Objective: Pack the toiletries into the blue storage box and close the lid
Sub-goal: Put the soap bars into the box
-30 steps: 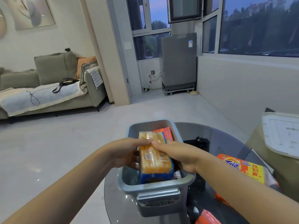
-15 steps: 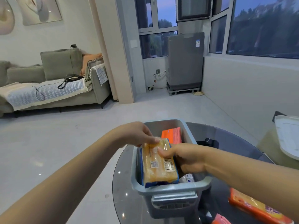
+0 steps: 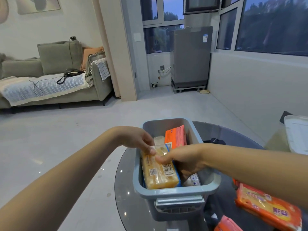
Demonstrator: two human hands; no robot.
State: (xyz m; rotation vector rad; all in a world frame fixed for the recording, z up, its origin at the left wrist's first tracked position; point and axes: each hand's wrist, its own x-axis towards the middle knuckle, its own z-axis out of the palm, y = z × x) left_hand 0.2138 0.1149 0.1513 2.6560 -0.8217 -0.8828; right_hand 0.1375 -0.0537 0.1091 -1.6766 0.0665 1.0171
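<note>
yellow soap pack (image 3: 159,172) pinched by left hand (image 3: 135,139) and right hand (image 3: 185,160) (both gripping); ease flat into blue storage box (image 3: 173,193), then release.

The rectangular plastic storage box (image 3: 176,193) is a dull grey-blue. Inside it, the clear-wrapped soap pack (image 3: 159,172) is amber-yellow with a white barcode label and a blue edge; the flat packet (image 3: 175,136) behind is orange and pink. The round glass table (image 3: 133,197) is dark grey, and the pouch (image 3: 268,205) on it is orange with what seems purple lettering.

box (image 3: 176,192) crowded, far corner (image 3: 150,130) free
</note>
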